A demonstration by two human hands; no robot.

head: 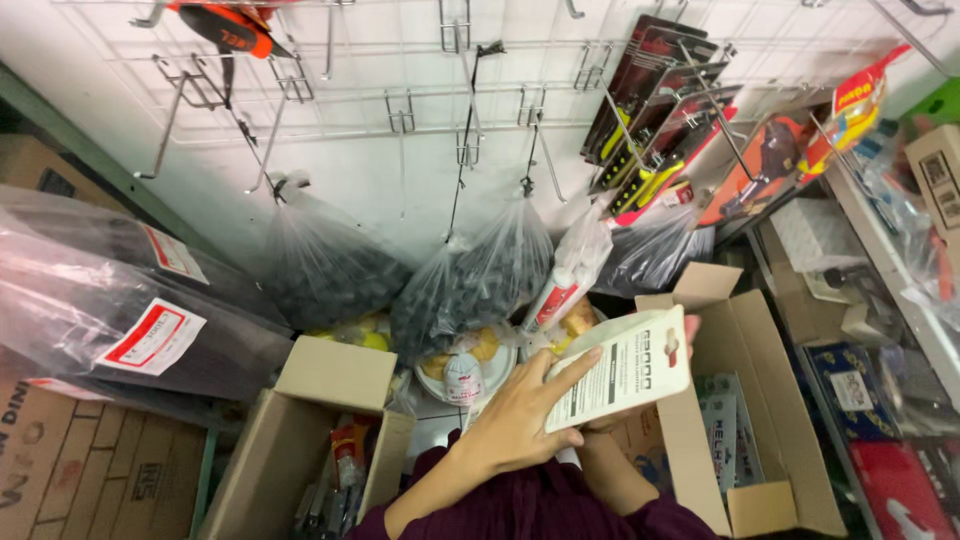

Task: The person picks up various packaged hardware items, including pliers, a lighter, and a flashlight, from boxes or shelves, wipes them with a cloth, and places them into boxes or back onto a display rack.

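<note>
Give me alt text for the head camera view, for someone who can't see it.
Seen from above, a person's left hand and right hand hold a flat white packet over an open cardboard box. Ahead, clear bags of dark items hang below a white wire rack with packaged tools; another open box sits at left.

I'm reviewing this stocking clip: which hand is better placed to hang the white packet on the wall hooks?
Probably the left hand: its fingers lie across the white packet, while the right hand is mostly hidden behind it.
</note>
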